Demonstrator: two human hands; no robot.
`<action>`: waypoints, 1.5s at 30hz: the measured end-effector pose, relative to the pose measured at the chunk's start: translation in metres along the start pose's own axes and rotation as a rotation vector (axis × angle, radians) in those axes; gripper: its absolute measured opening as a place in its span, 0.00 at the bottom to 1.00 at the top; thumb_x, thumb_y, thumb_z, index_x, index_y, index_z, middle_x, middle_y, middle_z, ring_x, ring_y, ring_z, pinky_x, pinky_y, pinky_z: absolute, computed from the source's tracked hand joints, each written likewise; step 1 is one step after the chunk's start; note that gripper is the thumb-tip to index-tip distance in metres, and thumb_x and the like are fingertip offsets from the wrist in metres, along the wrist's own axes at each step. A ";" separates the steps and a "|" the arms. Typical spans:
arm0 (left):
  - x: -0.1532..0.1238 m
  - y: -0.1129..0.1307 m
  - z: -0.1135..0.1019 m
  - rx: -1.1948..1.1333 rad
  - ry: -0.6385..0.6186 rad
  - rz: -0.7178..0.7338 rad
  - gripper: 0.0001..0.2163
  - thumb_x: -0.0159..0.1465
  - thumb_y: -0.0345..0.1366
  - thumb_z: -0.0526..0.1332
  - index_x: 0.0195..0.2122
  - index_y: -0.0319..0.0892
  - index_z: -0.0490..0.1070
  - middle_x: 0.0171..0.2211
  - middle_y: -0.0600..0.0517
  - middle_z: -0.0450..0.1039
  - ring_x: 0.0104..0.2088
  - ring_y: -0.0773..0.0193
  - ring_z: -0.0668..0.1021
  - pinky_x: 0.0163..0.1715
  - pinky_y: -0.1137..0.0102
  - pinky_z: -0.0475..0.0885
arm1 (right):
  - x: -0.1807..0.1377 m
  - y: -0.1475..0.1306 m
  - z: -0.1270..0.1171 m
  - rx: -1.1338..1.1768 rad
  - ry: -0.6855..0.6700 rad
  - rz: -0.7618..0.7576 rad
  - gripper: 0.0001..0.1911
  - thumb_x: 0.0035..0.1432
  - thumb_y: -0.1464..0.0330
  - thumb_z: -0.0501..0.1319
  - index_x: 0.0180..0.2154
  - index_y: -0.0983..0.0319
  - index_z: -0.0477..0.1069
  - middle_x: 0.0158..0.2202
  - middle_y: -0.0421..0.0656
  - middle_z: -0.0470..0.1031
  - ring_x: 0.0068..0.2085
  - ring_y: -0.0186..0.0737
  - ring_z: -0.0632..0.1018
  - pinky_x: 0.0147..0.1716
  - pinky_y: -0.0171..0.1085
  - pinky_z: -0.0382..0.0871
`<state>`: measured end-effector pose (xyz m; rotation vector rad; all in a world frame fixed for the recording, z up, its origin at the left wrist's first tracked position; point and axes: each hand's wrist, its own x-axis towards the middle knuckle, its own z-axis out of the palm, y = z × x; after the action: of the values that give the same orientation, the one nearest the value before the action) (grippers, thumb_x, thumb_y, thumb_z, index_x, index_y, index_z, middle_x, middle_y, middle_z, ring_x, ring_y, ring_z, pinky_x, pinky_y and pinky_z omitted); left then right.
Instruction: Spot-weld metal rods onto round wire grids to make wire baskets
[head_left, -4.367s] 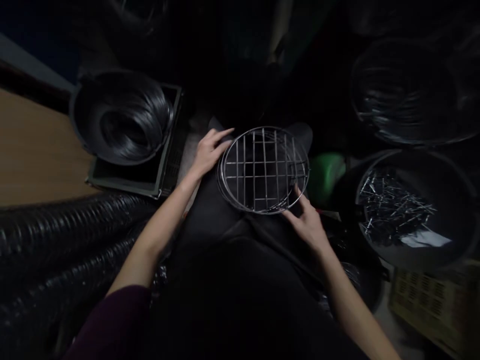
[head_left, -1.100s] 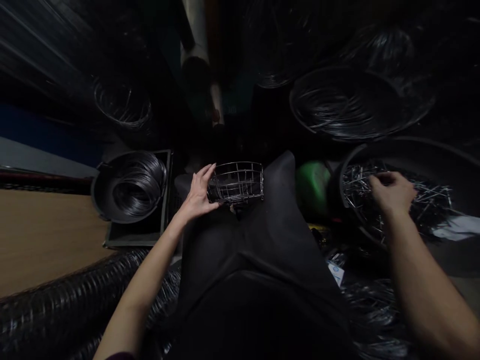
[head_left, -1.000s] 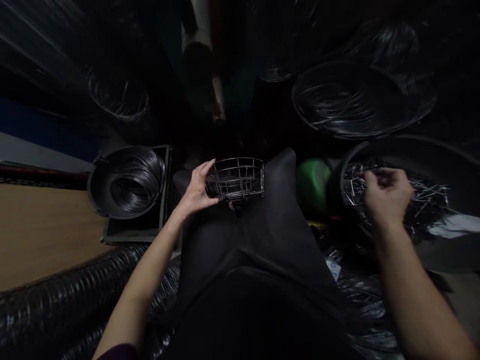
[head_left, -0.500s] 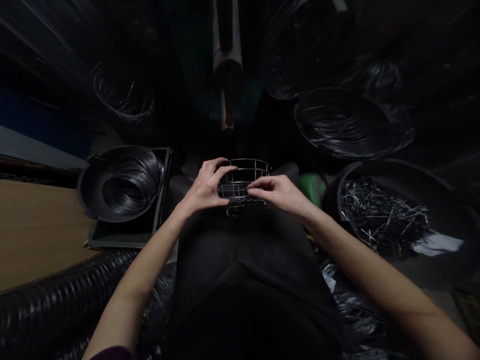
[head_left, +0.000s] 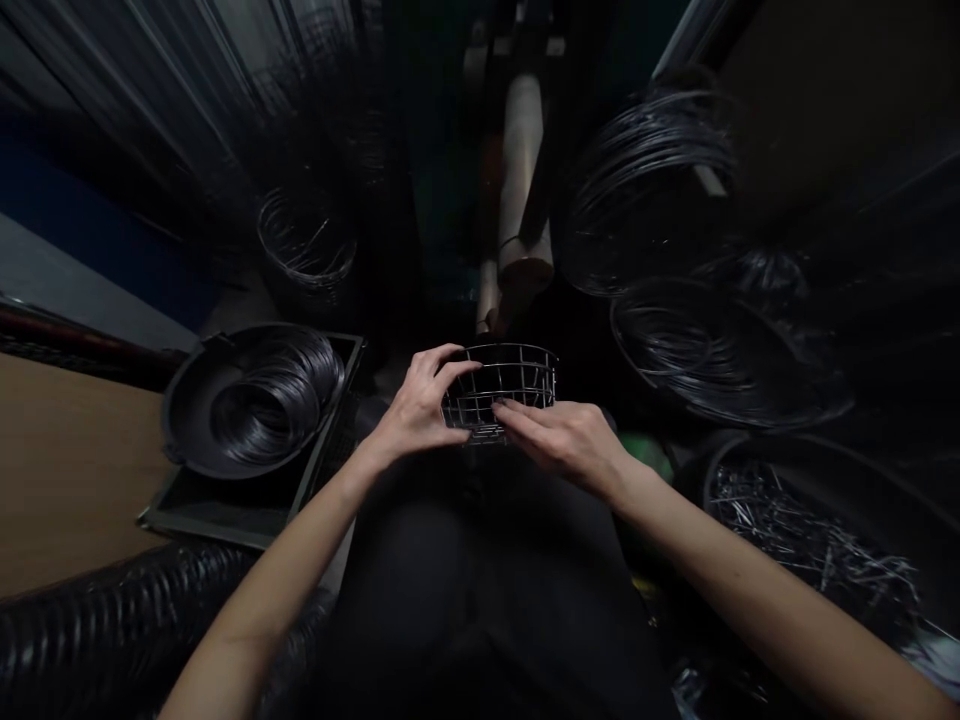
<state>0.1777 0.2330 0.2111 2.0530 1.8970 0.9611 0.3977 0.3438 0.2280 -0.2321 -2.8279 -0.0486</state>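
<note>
A small round wire basket (head_left: 517,378) rests on my lap, seen from the side. My left hand (head_left: 417,410) grips its left rim, fingers curled over the wires. Against the basket's near side, at its lower edge, lies my right hand (head_left: 561,440) with its fingers together. Whether that hand holds a small piece of metal is too dark to tell.
A black tub of coiled wire (head_left: 255,400) stands in a tray on the left, beside a wooden board (head_left: 52,460). A tub of short metal pins (head_left: 810,540) is at the right. More wire coils (head_left: 675,340) hang behind. Ribbed black hose (head_left: 97,620) lies lower left.
My right hand left the pin tub and came back to the basket's near side. The view tilted up, so the basket sits a little higher and the pin tub lower right.
</note>
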 end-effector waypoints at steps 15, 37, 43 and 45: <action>0.018 -0.008 0.010 0.080 0.113 0.012 0.38 0.46 0.36 0.74 0.59 0.45 0.64 0.61 0.40 0.60 0.61 0.43 0.64 0.61 0.49 0.63 | 0.013 0.016 -0.010 -0.166 0.021 -0.089 0.17 0.63 0.76 0.57 0.51 0.61 0.77 0.49 0.43 0.79 0.26 0.35 0.79 0.23 0.36 0.66; 0.032 -0.022 -0.001 -0.255 0.136 -0.034 0.40 0.44 0.33 0.72 0.60 0.45 0.60 0.56 0.44 0.67 0.56 0.49 0.71 0.57 0.54 0.69 | 0.016 0.010 -0.014 0.025 0.121 0.254 0.14 0.67 0.66 0.56 0.50 0.57 0.76 0.47 0.44 0.80 0.36 0.35 0.80 0.28 0.32 0.66; 0.046 -0.036 -0.001 -0.330 0.169 -0.026 0.43 0.43 0.36 0.74 0.60 0.47 0.58 0.60 0.44 0.64 0.59 0.47 0.70 0.60 0.51 0.66 | 0.025 0.015 0.005 0.196 0.329 0.483 0.11 0.64 0.60 0.60 0.34 0.61 0.74 0.33 0.43 0.73 0.31 0.36 0.74 0.29 0.34 0.65; 0.052 -0.042 -0.002 -0.340 0.172 -0.013 0.43 0.43 0.36 0.74 0.60 0.47 0.58 0.60 0.44 0.64 0.59 0.46 0.70 0.61 0.51 0.65 | 0.032 0.019 0.008 0.256 0.363 0.512 0.11 0.63 0.60 0.61 0.33 0.60 0.73 0.32 0.43 0.72 0.31 0.36 0.73 0.30 0.35 0.65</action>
<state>0.1411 0.2890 0.2070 1.8094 1.6762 1.3875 0.3683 0.3680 0.2300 -0.7878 -2.3093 0.3429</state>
